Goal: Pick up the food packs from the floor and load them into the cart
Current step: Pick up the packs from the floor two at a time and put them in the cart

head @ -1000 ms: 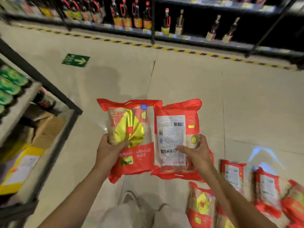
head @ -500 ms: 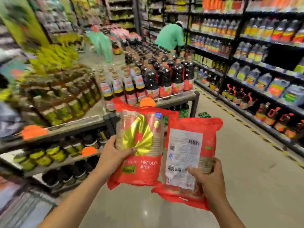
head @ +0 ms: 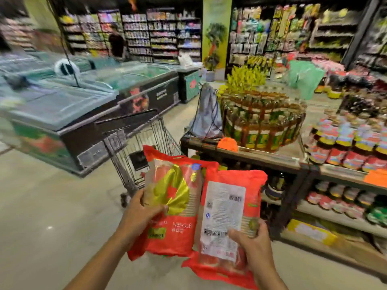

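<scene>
I hold two red food packs upright in front of me. My left hand [head: 139, 214] grips the left food pack [head: 178, 206], whose front shows a gold and red design. My right hand [head: 251, 245] grips the right food pack [head: 228, 210], turned so its white label with barcodes faces me. Just beyond the packs stands a wire shopping cart [head: 134, 141] with a dark handle; its basket is partly hidden behind the left pack. What lies inside the cart cannot be made out.
Chest freezers [head: 69, 105] line the left side behind the cart. A display shelf [head: 272, 158] with jars and bottles stands to the right, a grey bag [head: 207, 114] resting on its corner. A person [head: 116, 43] stands far back by the shelves.
My view has swung left from the bottle aisle to the cart and freezers. Both hands still hold the same packs, which have come close to the cart.
</scene>
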The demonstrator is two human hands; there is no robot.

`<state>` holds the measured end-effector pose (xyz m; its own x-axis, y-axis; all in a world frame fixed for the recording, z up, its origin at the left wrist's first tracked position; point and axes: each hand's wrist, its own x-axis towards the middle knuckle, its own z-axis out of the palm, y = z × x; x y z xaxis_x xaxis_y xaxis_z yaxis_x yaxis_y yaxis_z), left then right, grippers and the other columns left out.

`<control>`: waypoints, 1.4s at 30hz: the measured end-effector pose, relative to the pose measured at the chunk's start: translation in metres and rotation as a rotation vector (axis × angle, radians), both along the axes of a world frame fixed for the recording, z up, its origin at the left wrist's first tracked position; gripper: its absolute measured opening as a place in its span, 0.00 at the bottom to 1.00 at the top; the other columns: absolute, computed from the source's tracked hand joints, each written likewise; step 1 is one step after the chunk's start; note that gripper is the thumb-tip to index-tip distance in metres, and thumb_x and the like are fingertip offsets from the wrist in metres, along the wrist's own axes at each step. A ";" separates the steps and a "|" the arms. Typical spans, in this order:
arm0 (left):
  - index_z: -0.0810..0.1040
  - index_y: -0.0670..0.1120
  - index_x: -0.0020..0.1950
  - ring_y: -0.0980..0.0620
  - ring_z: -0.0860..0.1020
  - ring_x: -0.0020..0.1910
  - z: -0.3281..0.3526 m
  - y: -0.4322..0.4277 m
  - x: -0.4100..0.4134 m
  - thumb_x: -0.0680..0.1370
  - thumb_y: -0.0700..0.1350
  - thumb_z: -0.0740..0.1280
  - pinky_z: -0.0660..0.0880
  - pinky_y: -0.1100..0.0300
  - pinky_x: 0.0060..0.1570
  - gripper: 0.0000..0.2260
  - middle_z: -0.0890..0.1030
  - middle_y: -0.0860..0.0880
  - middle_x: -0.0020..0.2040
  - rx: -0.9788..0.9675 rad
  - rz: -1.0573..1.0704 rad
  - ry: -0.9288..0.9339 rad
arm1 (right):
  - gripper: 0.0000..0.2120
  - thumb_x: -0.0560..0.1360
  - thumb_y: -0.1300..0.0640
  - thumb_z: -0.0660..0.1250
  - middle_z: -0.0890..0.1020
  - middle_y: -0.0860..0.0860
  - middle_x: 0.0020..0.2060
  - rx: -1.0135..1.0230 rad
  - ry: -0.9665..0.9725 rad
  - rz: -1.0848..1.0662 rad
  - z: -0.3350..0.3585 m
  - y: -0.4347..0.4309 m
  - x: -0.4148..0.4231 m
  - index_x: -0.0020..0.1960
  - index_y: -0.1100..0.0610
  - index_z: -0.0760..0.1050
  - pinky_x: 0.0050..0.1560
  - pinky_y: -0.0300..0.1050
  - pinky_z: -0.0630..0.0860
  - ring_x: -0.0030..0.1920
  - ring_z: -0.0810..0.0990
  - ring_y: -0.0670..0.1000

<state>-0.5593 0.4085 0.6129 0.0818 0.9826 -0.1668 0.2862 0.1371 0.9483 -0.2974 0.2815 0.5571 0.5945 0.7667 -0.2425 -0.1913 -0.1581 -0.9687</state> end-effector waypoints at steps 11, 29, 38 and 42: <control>0.78 0.49 0.54 0.46 0.85 0.45 -0.016 0.139 -0.146 0.55 0.53 0.78 0.81 0.52 0.42 0.29 0.85 0.48 0.48 -0.060 0.081 0.071 | 0.30 0.65 0.69 0.79 0.86 0.53 0.51 -0.032 0.097 0.078 -0.025 0.147 -0.144 0.62 0.54 0.71 0.49 0.52 0.83 0.47 0.87 0.51; 0.76 0.49 0.54 0.41 0.87 0.42 -0.060 0.522 -0.135 0.55 0.54 0.81 0.84 0.42 0.45 0.31 0.86 0.43 0.48 -0.193 -0.208 0.314 | 0.33 0.63 0.61 0.83 0.86 0.51 0.51 -0.114 0.362 -0.184 -0.115 0.453 -0.196 0.61 0.48 0.70 0.55 0.60 0.82 0.49 0.87 0.55; 0.77 0.46 0.55 0.46 0.85 0.41 -0.216 0.711 -0.041 0.62 0.52 0.84 0.82 0.50 0.41 0.27 0.85 0.45 0.47 -0.280 -0.581 0.532 | 0.23 0.65 0.76 0.76 0.88 0.57 0.48 -0.199 0.432 -0.568 -0.209 0.542 -0.177 0.56 0.61 0.79 0.41 0.46 0.84 0.47 0.88 0.58; 0.77 0.49 0.52 0.42 0.85 0.46 -0.342 0.793 -0.016 0.52 0.62 0.81 0.82 0.40 0.50 0.34 0.86 0.44 0.49 -0.366 -0.649 0.629 | 0.25 0.61 0.73 0.79 0.87 0.60 0.48 -0.369 0.461 -0.735 -0.292 0.563 -0.166 0.56 0.62 0.80 0.44 0.55 0.84 0.45 0.87 0.61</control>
